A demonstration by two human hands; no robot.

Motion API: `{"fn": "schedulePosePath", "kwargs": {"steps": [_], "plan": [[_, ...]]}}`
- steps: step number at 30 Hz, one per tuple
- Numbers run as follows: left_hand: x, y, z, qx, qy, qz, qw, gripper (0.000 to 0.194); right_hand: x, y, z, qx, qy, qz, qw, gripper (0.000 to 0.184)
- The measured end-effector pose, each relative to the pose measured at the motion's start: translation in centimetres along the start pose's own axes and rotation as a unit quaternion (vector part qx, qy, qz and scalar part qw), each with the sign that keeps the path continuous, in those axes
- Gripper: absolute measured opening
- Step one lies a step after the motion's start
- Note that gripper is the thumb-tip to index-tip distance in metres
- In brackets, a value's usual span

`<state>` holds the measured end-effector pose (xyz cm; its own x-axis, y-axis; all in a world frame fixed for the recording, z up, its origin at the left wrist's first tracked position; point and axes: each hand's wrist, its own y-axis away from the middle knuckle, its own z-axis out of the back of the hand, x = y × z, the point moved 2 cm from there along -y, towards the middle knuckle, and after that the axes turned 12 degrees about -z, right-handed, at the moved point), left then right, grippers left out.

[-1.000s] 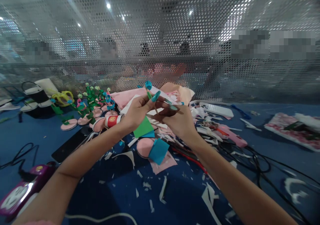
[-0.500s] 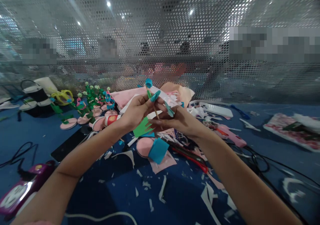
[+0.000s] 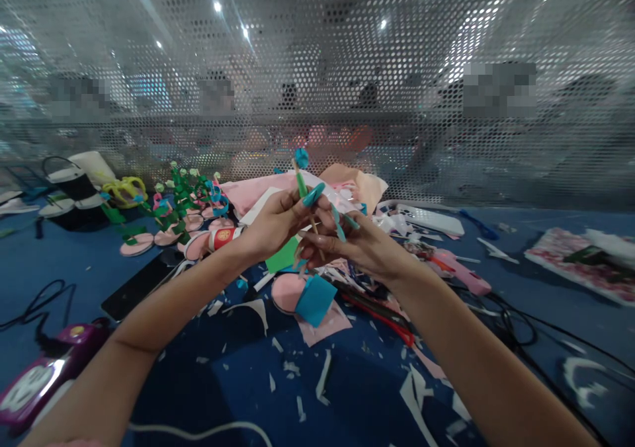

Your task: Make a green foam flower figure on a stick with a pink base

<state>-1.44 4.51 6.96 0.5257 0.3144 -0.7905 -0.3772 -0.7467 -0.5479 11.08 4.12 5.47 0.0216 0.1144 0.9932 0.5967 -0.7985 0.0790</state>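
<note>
Held up in front of me is a thin wooden stick point(image 3: 316, 225), tilted, with green paper point(image 3: 301, 184) wrapped near its top. A small curled blue paper piece point(image 3: 300, 158) sits at the upper end. My left hand point(image 3: 278, 219) pinches the stick just below the green wrap. Lower down, my right hand point(image 3: 347, 239) has its fingers closed around the stick's bottom part. Glossy teal pointed shapes show at the fingers; I cannot tell whether they are nails or paper. Below lie a green paper sheet point(image 3: 281, 255), a blue paper square point(image 3: 315, 300) and a pink disc point(image 3: 286, 292).
Paper flowers on pink discs point(image 3: 181, 199) stand at left, near yellow-handled scissors point(image 3: 124, 193) and a black phone point(image 3: 136, 288). A pink glue gun point(image 3: 461, 272) with black cable lies right. A purple device point(image 3: 54, 374) is front left. A perforated metal panel point(image 3: 317, 57) rises behind.
My right hand has shifted its fingers down to the stick's lower part. The blue curl has risen slightly, and more of the green wrap shows above my left fingers.
</note>
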Motion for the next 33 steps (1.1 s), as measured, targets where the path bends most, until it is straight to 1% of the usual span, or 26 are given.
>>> {"fn": "schedulePosePath", "kwargs": {"steps": [4, 6, 8, 9, 11, 13, 15, 17, 19, 23, 25, 29, 33], "plan": [[0.2, 0.0, -0.4, 0.027, 0.013, -0.003, 1.000, 0.038, -0.1, 0.1, 0.3, 0.049, -0.001, -0.015, 0.999, 0.029], [0.2, 0.0, -0.6, 0.022, 0.020, -0.012, 0.999, 0.038, -0.2, 0.1, 0.4, 0.067, -0.008, -0.017, 0.998, 0.030], [0.1, 0.0, -0.6, 0.002, 0.022, -0.022, 1.000, 0.036, -0.1, 0.1, 0.4, 0.075, -0.019, -0.026, 0.997, 0.033], [0.1, 0.0, -0.6, -0.010, 0.021, -0.023, 0.999, 0.034, -0.1, 0.1, 0.4, 0.070, -0.021, -0.030, 0.997, 0.034], [0.0, -0.1, -0.4, -0.027, 0.023, -0.022, 0.999, 0.030, 0.3, 0.2, 0.3, 0.038, -0.013, -0.022, 0.999, 0.034], [-0.2, -0.1, -0.3, -0.037, 0.029, -0.025, 0.999, 0.025, 0.7, 0.3, 0.4, -0.007, 0.018, -0.013, 1.000, 0.033], [-0.2, -0.2, -0.1, -0.049, 0.030, -0.031, 0.998, 0.021, 1.1, 0.4, 0.6, -0.036, 0.060, -0.013, 0.998, 0.031], [-0.1, -0.3, -0.1, -0.063, 0.021, -0.026, 0.997, 0.020, 1.3, 0.5, 0.9, -0.043, 0.096, -0.022, 0.994, 0.031], [0.0, -0.3, -0.1, -0.071, 0.012, -0.019, 0.997, 0.022, 1.4, 0.5, 1.0, -0.047, 0.106, -0.026, 0.993, 0.032], [0.5, -0.1, -0.3, -0.054, 0.013, -0.016, 0.998, 0.033, 1.4, 0.5, 0.8, -0.064, 0.070, 0.006, 0.995, 0.037], [0.7, 0.0, -0.3, -0.040, 0.016, -0.012, 0.999, 0.035, 1.3, 0.5, 0.6, -0.058, 0.052, 0.017, 0.997, 0.040], [0.9, 0.1, -0.3, -0.022, 0.016, -0.008, 1.000, 0.036, 1.1, 0.4, 0.3, -0.012, 0.024, -0.012, 1.000, 0.039], [1.0, 0.1, -0.6, 0.010, 0.024, 0.004, 1.000, 0.036, 0.7, 0.2, 0.8, 0.034, 0.014, -0.028, 0.999, 0.034]]}}
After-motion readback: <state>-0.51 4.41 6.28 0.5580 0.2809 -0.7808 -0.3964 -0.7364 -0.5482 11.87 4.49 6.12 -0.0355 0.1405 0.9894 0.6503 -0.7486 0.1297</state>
